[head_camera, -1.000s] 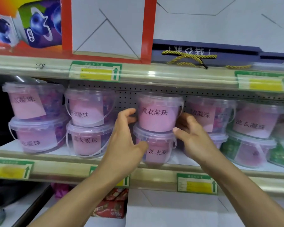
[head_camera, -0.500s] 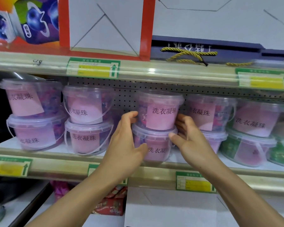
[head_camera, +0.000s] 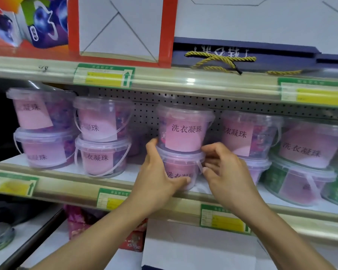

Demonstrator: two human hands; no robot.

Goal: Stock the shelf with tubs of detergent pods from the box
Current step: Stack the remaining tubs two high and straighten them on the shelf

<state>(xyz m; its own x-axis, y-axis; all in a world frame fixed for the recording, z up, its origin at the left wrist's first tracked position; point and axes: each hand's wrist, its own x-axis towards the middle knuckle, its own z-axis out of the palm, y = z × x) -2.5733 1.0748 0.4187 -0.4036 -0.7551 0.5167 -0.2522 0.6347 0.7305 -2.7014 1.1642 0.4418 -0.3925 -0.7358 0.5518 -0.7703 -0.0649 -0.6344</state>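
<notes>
Head view: in the middle of the frame two clear tubs with pink labels stand stacked on the shelf (head_camera: 53, 187). The left hand (head_camera: 156, 180) wraps the lower tub (head_camera: 180, 168) from its left side, thumb curled across the front over the printed label and fingers reaching up to the seam under the upper tub (head_camera: 184, 129). Part of the lower label is hidden behind that thumb. The right hand (head_camera: 225, 172) is at the lower tub's right side, fingers bent and close together by the thin white handle (head_camera: 199, 168); whether they pinch the handle or only touch the tub cannot be told, since the fingertips blur into the plastic.

To the left stand two more pink stacks (head_camera: 103, 137), the far-left one blurred and dim. To the right, another pink stack (head_camera: 248, 133) is partly covered by the right hand, and at the right edge a pink tub sits on a green tub (head_camera: 293, 182), cut off by the frame. Green and yellow price tags (head_camera: 104, 76) run along the shelf rails. On the upper shelf a yellow cord (head_camera: 219, 61) lies on a dark blue box (head_camera: 281, 53). The box of stock is not to be made out.
</notes>
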